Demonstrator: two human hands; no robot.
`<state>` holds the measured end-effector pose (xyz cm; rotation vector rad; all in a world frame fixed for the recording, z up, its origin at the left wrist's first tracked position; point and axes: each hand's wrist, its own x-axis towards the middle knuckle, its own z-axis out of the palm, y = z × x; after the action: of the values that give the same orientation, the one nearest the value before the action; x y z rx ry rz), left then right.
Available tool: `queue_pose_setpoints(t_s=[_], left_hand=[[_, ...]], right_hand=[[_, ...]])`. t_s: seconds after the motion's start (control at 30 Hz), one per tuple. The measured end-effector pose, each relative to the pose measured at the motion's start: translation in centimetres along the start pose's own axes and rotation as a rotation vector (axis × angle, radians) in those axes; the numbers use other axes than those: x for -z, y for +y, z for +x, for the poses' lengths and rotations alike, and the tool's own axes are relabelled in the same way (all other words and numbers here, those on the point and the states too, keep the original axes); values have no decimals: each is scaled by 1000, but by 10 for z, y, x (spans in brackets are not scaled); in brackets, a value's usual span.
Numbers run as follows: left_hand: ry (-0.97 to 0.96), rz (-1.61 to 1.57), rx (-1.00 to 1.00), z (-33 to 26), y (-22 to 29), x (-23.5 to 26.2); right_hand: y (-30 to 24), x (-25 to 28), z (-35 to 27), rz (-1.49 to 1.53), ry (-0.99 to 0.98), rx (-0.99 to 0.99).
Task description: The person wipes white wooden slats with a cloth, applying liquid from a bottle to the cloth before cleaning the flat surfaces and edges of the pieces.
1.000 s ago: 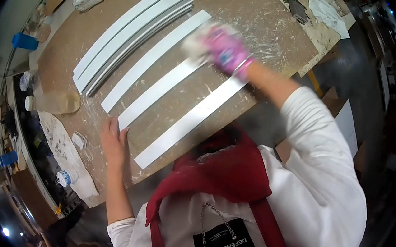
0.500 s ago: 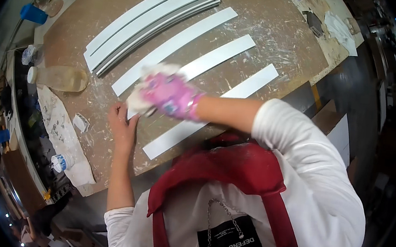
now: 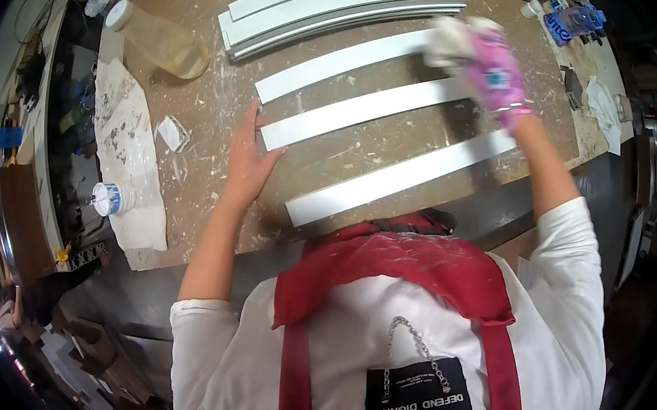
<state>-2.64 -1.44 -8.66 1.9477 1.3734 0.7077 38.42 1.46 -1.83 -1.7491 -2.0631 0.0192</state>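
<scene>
The right hand (pink-gloved) has its fingers closed on a rag, pressed on the far end of the middle strip on the desk. The left hand lies flat, fingers spread narrow, touching that strip's near end. A capped bottle of yellowish liquid lies at the desk's left

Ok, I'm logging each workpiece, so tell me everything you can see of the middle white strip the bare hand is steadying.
The middle white strip is a long, flat, narrow slat, smooth and matte white, likely painted. It lies flat on the dusty brown workbench, slanting up toward the right between two similar strips. The bare left hand presses at its near end; at the far end the pink-gloved right hand holds a pale cloth beside it.
</scene>
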Motion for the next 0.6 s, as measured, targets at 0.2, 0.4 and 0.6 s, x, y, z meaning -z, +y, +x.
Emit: queue_pose_setpoints(t_s=[0.2,0.4,0.6], left_hand=[[27,-153,38,2,-11,-9],[40,132,-176,-7,-3,8],[-393,-675,538,0,5,24]], right_hand=[[-184,-103,-3,271,-388,258],[38,13,-14,-333,-156,65],[-28,33,11,864,-6,-65]])
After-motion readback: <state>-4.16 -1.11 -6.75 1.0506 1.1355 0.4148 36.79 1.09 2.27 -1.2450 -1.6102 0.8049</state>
